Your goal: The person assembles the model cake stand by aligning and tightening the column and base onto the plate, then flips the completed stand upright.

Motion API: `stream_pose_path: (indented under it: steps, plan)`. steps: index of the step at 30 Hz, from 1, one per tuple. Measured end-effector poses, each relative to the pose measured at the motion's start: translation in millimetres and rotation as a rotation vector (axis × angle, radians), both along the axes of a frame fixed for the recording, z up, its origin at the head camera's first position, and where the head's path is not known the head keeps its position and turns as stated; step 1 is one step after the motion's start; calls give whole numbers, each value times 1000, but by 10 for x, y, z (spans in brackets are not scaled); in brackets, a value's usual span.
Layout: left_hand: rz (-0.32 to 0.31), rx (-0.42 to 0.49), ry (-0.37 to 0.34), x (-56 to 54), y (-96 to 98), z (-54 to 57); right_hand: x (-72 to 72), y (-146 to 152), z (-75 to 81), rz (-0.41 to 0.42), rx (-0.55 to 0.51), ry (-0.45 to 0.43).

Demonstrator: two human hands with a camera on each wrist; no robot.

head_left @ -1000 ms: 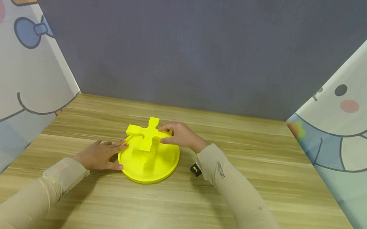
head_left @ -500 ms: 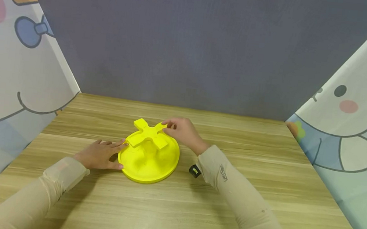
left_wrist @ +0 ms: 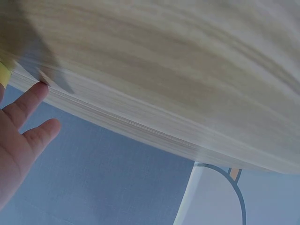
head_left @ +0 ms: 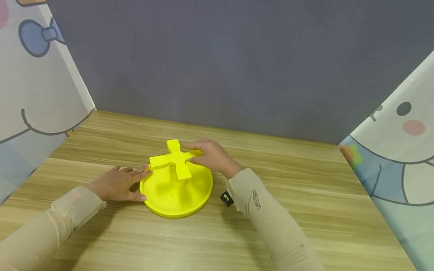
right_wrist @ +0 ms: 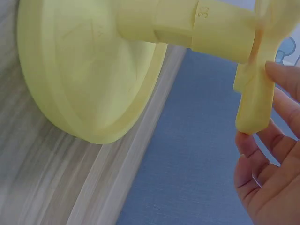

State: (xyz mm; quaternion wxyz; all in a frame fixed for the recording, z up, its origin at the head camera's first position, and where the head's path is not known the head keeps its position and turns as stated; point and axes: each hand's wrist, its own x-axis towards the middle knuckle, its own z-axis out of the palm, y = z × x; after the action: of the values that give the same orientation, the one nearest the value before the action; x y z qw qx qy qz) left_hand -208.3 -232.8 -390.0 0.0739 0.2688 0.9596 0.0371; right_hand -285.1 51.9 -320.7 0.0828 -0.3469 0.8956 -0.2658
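The yellow cross [head_left: 177,158] is sitting on top of a post [right_wrist: 180,23], above a round yellow base [head_left: 195,194] that is lying flat on the table [head_left: 253,252]. The right hand [head_left: 215,157] is pinching one arm of the cross, its thumb and fingers lying on either side. The left hand [head_left: 118,183] is holding its fingers spread, with fingertips and thumb touching the base's left rim. In the right wrist view, the post is bearing a small marking near the cross. Beige sleeves [head_left: 271,219] are covering both forearms, and a black piece [head_left: 227,199] is showing beside the right cuff. A grey wall [head_left: 224,57] is standing behind the table, and cartoon panels [head_left: 406,162] are flanking it.
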Motion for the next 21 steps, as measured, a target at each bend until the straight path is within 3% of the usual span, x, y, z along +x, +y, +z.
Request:
stream_pose_path:
  steps: [7, 14, 17, 21]
  plan:
    - [11, 4, -4, 15, -20, 12, 110, -2, 15, -30, 64, -10]
    - [12, 7, -9, 14, -18, 13, 254, -27, 1, -50, 77, 43]
    - [13, 12, -13, 12, -23, 1, 300, -15, 13, -66, 42, 56]
    - [9, 10, -5, 4, -30, -20, 300, 33, 16, -145, -111, 59]
